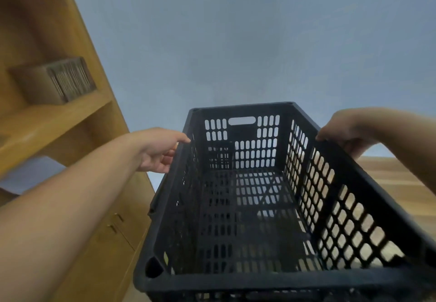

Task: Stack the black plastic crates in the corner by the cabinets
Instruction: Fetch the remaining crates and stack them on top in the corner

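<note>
Shelving (pixel 54 117) of light wood fills the left edge, tilted in the wide-angle view; a brown ribbed box (pixel 56 81) sits on one shelf. Below it, cabinet doors (pixel 113 238) with small brass handles. Grey-blue wall (pixel 236 42) behind, plain, meeting the cabinets on the left. Left hand (pixel 160 151) closed on the left long rim of the black crate (pixel 247 207), thumb on top, fingers curled under outside. Crate held up centre frame, open side toward the camera, perforated walls and base, slot handle in far end; dark lattice shows through its base, blurred. Right hand (pixel 342 134) gripping the right rim likewise. Wooden floor (pixel 389 176) at right.
</note>
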The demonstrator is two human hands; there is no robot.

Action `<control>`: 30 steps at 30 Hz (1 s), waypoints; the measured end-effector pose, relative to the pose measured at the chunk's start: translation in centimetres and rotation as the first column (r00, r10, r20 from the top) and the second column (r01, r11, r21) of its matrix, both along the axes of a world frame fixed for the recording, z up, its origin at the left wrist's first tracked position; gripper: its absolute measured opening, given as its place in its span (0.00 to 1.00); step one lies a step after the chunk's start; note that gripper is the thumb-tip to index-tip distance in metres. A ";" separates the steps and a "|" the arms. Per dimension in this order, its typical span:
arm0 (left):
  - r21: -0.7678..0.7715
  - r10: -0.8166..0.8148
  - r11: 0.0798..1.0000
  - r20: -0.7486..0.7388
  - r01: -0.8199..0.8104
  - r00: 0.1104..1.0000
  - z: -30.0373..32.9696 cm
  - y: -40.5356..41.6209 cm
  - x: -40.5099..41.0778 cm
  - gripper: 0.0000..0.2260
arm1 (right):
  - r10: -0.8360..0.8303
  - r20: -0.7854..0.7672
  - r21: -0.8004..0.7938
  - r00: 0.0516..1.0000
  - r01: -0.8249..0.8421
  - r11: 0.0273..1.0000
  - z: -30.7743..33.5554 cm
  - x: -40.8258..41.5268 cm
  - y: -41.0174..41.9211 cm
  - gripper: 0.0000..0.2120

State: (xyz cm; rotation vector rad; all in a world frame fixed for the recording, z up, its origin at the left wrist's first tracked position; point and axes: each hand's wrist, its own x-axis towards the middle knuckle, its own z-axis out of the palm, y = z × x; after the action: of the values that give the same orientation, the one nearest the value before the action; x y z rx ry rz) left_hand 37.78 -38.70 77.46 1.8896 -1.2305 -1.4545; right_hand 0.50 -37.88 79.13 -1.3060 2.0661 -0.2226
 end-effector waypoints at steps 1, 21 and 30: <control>-0.010 0.007 1.000 0.005 -0.007 1.000 -0.1 -0.9 0.6 0.09 | -0.002 0.001 -0.010 1.000 0.002 1.000 -0.2 0.7 -0.8 0.12; -0.160 0.053 0.987 0.130 -0.032 0.990 -3.4 -19.7 12.9 0.08 | -0.117 0.047 -0.125 0.992 0.122 0.985 -5.3 15.7 -16.9 0.12; -0.166 0.140 0.980 0.156 -0.113 0.978 -6.2 -25.4 14.5 0.09 | -0.096 0.052 -0.170 0.994 0.104 0.980 -6.7 17.5 -22.7 0.13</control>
State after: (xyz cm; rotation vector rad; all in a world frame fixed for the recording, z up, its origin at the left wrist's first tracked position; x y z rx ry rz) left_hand 52.28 -64.08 71.27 1.9746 -1.2345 -1.1194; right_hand 17.97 -60.60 72.39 -1.2864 2.1157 -0.4805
